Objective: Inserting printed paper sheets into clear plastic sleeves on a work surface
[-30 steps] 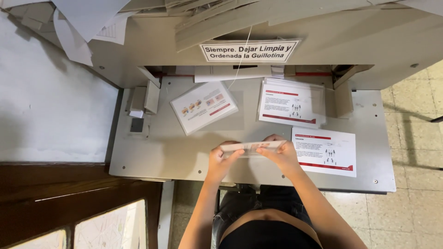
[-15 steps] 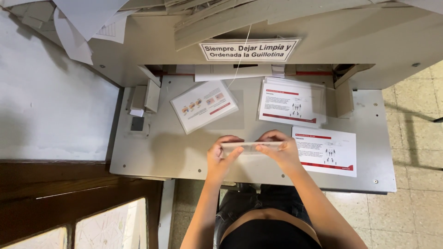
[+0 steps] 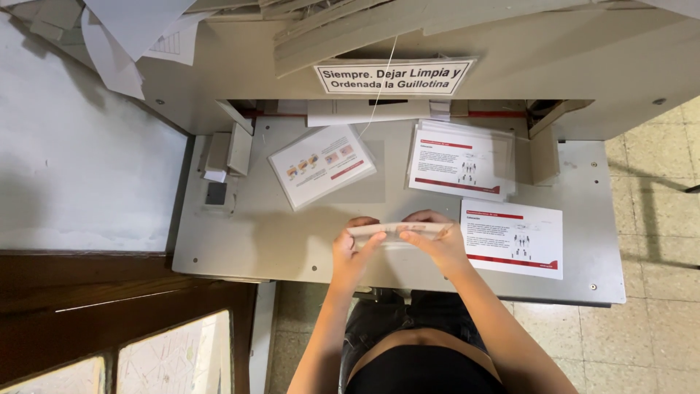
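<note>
Both hands are up at the near edge of the bench, pinching a small stack of printed sheets between them so you only see it edge-on: left hand has its end with fingers curled round it, right hand clamps the other end, thumb underneath and fingers over the top. So the stack is held just above the grey metal bench, right in front of the person's body, not lying flat. Just to the right of the right hand sits a white leaflet with red bars, flat on the bench and almost touching the knuckles. A bit further out from the hands, on the right side, there's a thicker pile of the same leaflets. Out and to the left of the left hand lies another printed sheet, turned at an angle, with small coloured pictures on it. Beyond all that is the cutter's housing with a white sign stuck on it, and loose paper scraps piled up top left.
</note>
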